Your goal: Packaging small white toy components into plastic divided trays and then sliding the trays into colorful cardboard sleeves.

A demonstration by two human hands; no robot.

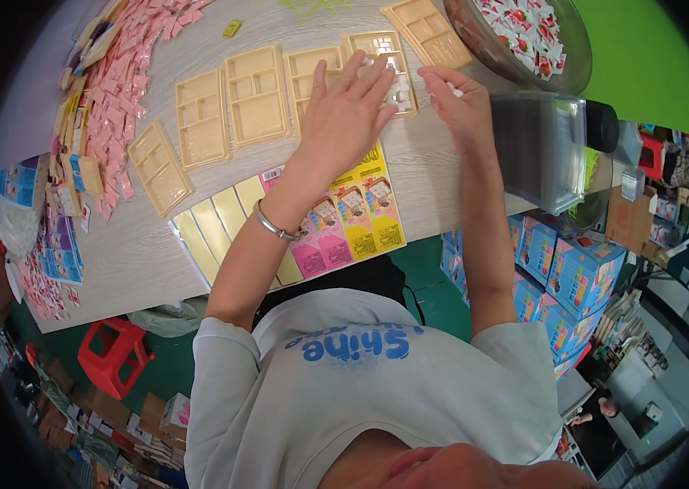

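My left hand (346, 114), a silver bangle on its wrist, lies palm down with fingers spread over two beige compartment trays. The right one of these, a tray (359, 42), holds several small white pieces (400, 91) beside my fingertips. The other, a tray (302, 63), is partly hidden under my hand. Just right of them my right hand (460, 106) is closed, with a little of something small and white (454, 90) showing between its fingers. More beige trays stand to the left: one tray (259, 108), another tray (202, 130) and a slanted tray (159, 167).
A large bowl (579, 49) of small printed sachets stands at the far right, beside a tilted beige tray (434, 37). Clear plastic containers (536, 151) line the right edge. Pink sachets (120, 98) heap at the left. Printed label sheets (369, 232) lie along the near edge.
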